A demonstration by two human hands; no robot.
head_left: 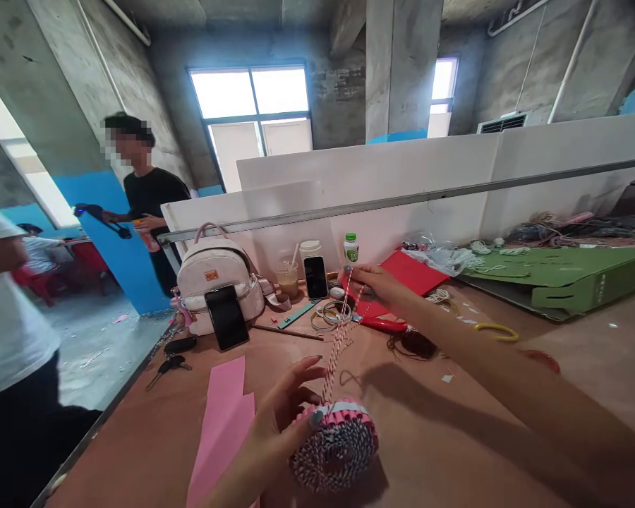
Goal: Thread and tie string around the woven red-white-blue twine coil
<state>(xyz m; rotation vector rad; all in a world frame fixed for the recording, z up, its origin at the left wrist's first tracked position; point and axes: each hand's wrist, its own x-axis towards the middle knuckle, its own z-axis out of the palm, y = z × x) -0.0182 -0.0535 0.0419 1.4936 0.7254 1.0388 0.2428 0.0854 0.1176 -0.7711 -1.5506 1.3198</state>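
A round coil of black-and-white twisted cord (334, 455) with a pink ruffled rim stands in front of me. My left hand (283, 409) grips its upper left side, thumb on the near face and the other fingers curved behind. From the coil's top, strands of red-and-white string (336, 353) run up, pulled taut. My right hand (373, 282) pinches their upper end, above and beyond the coil. Beside my left forearm lies a strip of pink paper (225, 402). Part of the coil's left edge is hidden by my left hand.
A pale backpack (212, 268) with a phone (226, 317) leaning on it stands left, near keys (170, 367). Behind are a drink cup (286, 279), a second phone (315, 276) and a green-capped bottle (351, 248). Green cardboard (587, 275) lies right. Two people stand left.
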